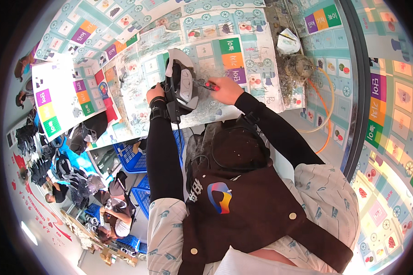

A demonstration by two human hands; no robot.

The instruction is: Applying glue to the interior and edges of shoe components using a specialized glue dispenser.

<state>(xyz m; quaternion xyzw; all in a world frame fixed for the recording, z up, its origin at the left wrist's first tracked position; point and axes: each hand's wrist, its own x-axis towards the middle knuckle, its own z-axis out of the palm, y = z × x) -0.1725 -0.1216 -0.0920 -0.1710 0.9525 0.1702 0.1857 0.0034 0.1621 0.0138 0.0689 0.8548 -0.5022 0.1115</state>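
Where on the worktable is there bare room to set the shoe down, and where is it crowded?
Free patch: the printed table cover right of the shoe, bordered by the right hand and the fluffy debris pile. Another lies left of the left hand, up to the loose white sheet. Crowded: the far right corner, with the crumpled cup and orange hose.

we see a work table (243, 68) covered with colourful printed sheets of squares and wheels. the same pattern lines the wall (394, 119) at right, lit warm. blue plastic crates (133, 160) stand on the pale floor below. other people (110, 215) sit working at lower left among heaps of dark goods.
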